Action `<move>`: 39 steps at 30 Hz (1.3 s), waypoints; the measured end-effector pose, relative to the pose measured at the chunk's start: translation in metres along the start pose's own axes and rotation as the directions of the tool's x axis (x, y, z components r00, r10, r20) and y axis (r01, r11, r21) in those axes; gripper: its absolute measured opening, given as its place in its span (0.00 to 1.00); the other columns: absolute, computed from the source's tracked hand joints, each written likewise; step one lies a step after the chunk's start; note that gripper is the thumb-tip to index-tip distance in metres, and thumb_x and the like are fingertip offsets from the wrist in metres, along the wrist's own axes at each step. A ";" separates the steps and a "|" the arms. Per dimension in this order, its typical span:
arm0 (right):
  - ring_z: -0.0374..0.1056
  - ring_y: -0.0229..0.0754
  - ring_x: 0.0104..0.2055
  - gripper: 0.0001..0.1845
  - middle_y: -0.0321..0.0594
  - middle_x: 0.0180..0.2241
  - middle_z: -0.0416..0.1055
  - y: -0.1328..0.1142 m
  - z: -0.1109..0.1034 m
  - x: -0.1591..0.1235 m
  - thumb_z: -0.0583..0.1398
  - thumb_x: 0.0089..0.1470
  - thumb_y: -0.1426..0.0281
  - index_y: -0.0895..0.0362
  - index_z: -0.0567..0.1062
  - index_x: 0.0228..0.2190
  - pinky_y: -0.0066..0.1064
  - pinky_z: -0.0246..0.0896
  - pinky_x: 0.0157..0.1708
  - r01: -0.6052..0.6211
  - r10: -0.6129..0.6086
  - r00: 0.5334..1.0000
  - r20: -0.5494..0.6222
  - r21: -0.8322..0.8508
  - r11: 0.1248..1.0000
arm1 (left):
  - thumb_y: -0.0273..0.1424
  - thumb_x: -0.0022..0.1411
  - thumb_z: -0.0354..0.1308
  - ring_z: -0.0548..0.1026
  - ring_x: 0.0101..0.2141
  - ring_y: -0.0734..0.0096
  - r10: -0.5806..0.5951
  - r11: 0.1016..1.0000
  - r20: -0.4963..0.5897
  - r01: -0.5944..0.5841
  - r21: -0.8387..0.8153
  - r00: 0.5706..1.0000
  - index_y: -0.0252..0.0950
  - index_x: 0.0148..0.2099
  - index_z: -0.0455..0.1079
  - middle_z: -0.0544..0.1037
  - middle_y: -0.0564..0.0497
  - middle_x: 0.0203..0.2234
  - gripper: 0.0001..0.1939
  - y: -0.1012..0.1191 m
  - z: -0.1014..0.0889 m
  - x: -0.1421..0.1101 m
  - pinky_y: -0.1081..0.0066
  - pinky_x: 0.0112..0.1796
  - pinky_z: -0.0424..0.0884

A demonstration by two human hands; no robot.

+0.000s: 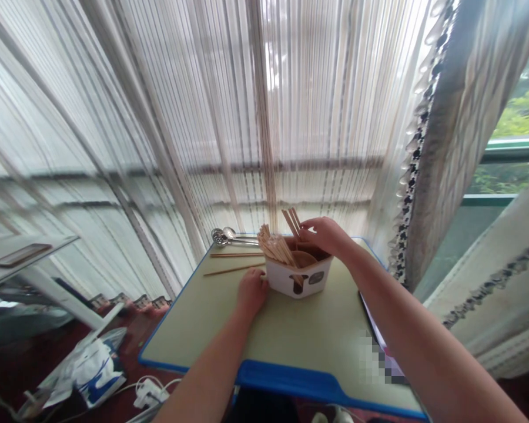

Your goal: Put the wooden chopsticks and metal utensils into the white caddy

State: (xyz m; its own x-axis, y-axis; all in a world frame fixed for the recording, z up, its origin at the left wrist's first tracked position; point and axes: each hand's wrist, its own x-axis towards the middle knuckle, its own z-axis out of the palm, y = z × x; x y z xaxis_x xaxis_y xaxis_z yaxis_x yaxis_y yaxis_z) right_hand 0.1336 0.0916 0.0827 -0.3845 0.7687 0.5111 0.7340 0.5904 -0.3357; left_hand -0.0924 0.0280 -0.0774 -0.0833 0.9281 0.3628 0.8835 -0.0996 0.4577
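Note:
A white box with brown compartments (pixel 286 286) stands on the table, a bundle of pale wooden sticks (pixel 277 249) leaning out of its left part. My right hand (pixel 325 234) reaches over the box's back right side, fingers closed on a few brown chopsticks (pixel 292 223) that stand up from it. Their lower ends are hidden inside. My left hand (pixel 253 288) lies on the table against the box's left side, its fingers curled and touching the box. Just beyond that hand, loose chopsticks (pixel 233 269) lie on the tabletop.
Metal ladles or strainers (pixel 223 236) lie at the table's far left corner. The greenish table (pixel 211 317) has a blue edge. A flat dark-edged device (pixel 381 341) lies under my right forearm. Curtains (pixel 194 117) hang behind; a power strip (pixel 150 393) is on the floor.

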 end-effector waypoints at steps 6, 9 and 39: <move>0.66 0.39 0.26 0.12 0.39 0.25 0.74 -0.023 -0.003 0.012 0.55 0.51 0.67 0.53 0.79 0.28 0.28 0.53 0.27 -0.022 0.022 0.999 -0.034 0.006 1.000 | 0.24 0.54 0.51 0.71 0.39 0.67 -0.008 1.000 -0.004 0.008 0.018 1.000 0.34 0.39 0.70 0.72 0.46 0.37 0.10 0.001 -0.001 0.000 0.69 0.42 0.65; 0.66 0.39 0.27 0.11 0.39 0.26 0.75 -0.024 0.003 0.011 0.55 0.51 0.66 0.54 0.78 0.28 0.28 0.54 0.27 -0.068 0.069 0.997 -0.019 0.039 0.997 | 0.24 0.54 0.51 0.70 0.39 0.67 -0.022 1.000 -0.008 0.022 0.013 1.000 0.35 0.38 0.70 0.72 0.46 0.37 0.10 0.001 -0.002 0.000 0.69 0.43 0.65; 0.71 0.40 0.31 0.18 0.43 0.30 0.76 -0.014 0.020 0.024 0.67 0.38 0.62 0.59 0.78 0.32 0.33 0.66 0.34 -0.279 0.283 0.953 0.109 0.687 0.672 | 0.27 0.55 0.52 0.71 0.36 0.69 -0.074 0.989 0.012 0.074 -0.125 0.997 0.35 0.34 0.72 0.74 0.47 0.34 0.07 -0.006 -0.002 0.004 0.71 0.38 0.65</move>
State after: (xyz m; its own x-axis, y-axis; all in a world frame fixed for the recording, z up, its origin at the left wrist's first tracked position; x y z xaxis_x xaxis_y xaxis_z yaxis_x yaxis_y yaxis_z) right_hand 0.1025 0.1067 0.0837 -0.2198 0.9265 0.3053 0.2158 0.3514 -0.9110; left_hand -0.0992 0.0314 -0.0771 -0.1425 0.9372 0.3184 0.8106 -0.0741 0.5809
